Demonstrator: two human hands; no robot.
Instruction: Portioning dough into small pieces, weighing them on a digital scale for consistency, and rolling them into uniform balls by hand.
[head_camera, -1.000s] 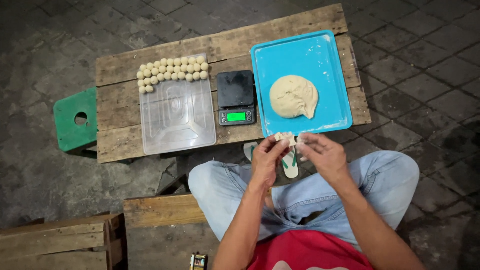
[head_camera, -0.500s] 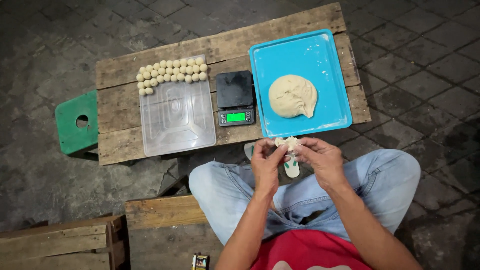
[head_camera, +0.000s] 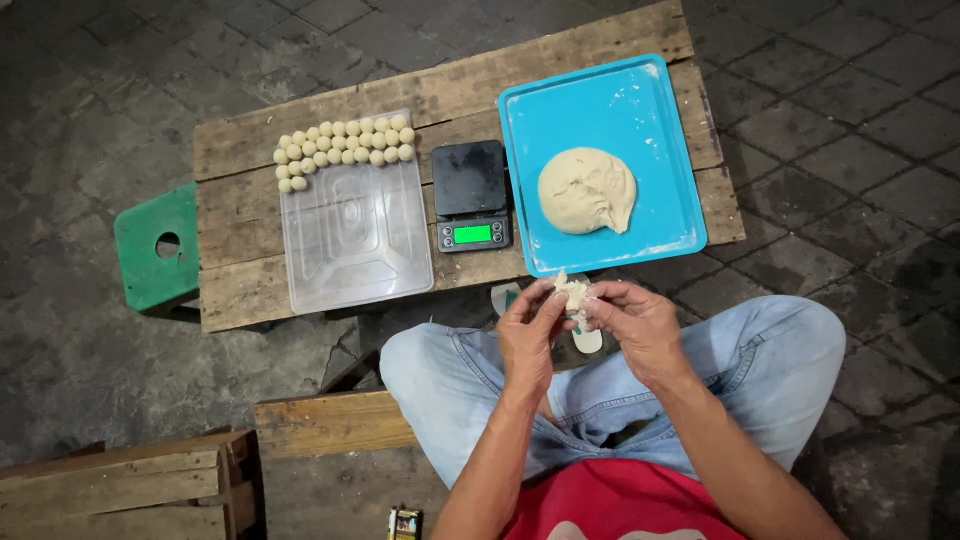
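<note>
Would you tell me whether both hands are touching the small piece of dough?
Touching: the head view shows the left hand and right hand pinching the small dough piece between their fingertips.

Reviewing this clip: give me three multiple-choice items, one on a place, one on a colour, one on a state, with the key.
1. Where is the big dough lump?
A. on the blue tray
B. on the scale
C. on the green stool

2. What colour is the scale's lit display?
A. red
B. green
C. white

3. What do the left hand and right hand hold?
A. nothing
B. a knife
C. a small dough piece

Key: 1 A, the lump sits mid-tray; 2 B, the display glows green; 3 C, both hands' fingertips pinch the piece.
</note>
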